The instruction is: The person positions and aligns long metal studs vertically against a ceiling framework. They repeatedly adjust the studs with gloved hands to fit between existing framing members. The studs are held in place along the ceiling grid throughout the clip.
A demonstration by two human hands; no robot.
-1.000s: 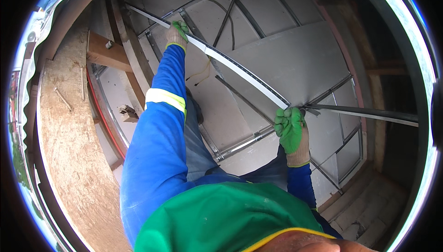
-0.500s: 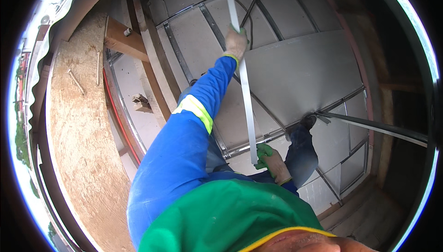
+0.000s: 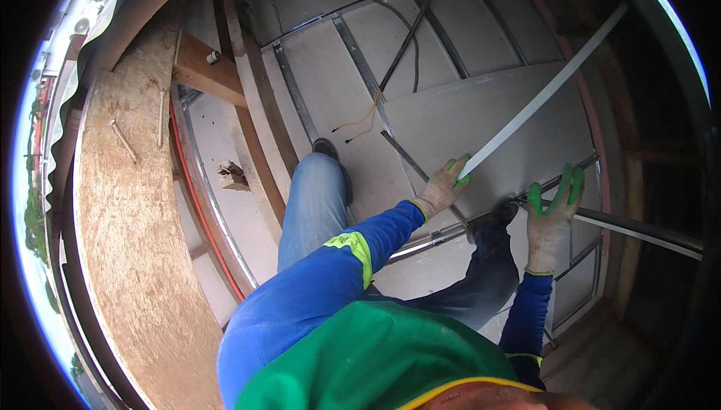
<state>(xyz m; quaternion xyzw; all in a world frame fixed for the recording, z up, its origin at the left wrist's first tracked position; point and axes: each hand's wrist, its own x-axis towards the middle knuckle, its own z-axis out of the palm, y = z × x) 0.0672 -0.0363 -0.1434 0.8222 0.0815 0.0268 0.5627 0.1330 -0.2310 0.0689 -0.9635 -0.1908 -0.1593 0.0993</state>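
Observation:
A long pale metal strip (image 3: 542,94) slants up to the right from my left hand (image 3: 441,188). That gloved hand is closed around its near end, and the strip's far end stands free over the dark right side. My right hand (image 3: 552,218), in a pale glove with green fingertips, is raised with its fingers apart and holds nothing. Just beyond it lies a dark metal bar (image 3: 638,231), running off to the right. Whether the right fingertips touch the metal channel behind them I cannot tell.
My feet stand among metal framing channels (image 3: 357,53) over pale panels (image 3: 488,121). Thin yellow-ended wires (image 3: 368,119) lie near my left shoe (image 3: 325,147). To the left are a wide wooden board (image 3: 139,245) with two bolts, timber beams (image 3: 259,79) and a red cable (image 3: 199,207).
The strip has swung from nearly upright to slanting right. My left hand has come down and nearer with it. My right hand has let go of its lower end and moved right and up.

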